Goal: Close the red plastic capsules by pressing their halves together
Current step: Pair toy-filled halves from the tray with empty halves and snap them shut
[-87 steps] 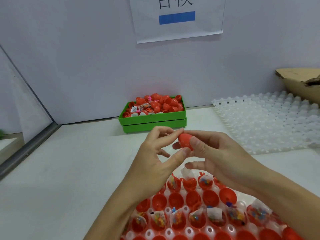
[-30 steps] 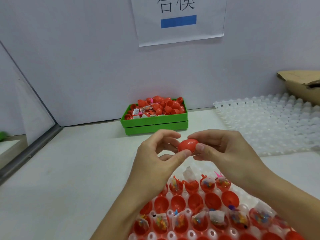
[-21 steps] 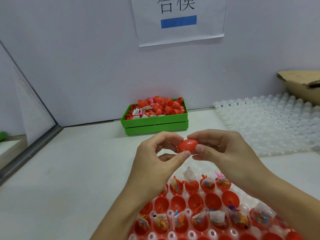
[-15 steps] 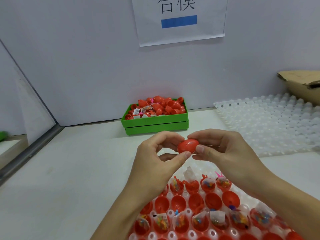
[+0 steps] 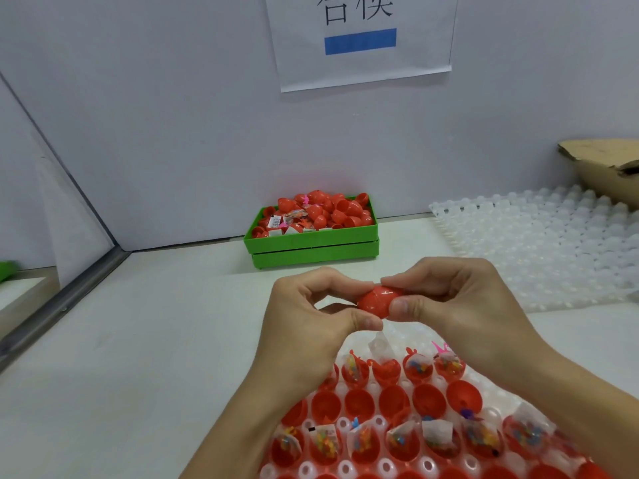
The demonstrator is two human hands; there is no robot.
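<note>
A red plastic capsule (image 5: 375, 300) lies sideways in the air between both hands, its two halves joined with a seam showing. My left hand (image 5: 311, 326) pinches its left end with thumb and forefinger. My right hand (image 5: 460, 302) pinches the right end the same way. Below them a white cell tray (image 5: 380, 466) holds several open red capsule halves (image 5: 359, 404), some bare and some with small toy packets inside.
A green bin (image 5: 311, 245) heaped with red capsules stands by the back wall. An empty translucent cell tray (image 5: 546, 243) lies at the right, with a cardboard box (image 5: 608, 167) behind it. A metal rail (image 5: 62, 302) runs along the left edge.
The capsule has turned from end-on to lying sideways between the two hands. My left forefinger has curled down onto its left end. The hands stay at about the same spot above the tray.
</note>
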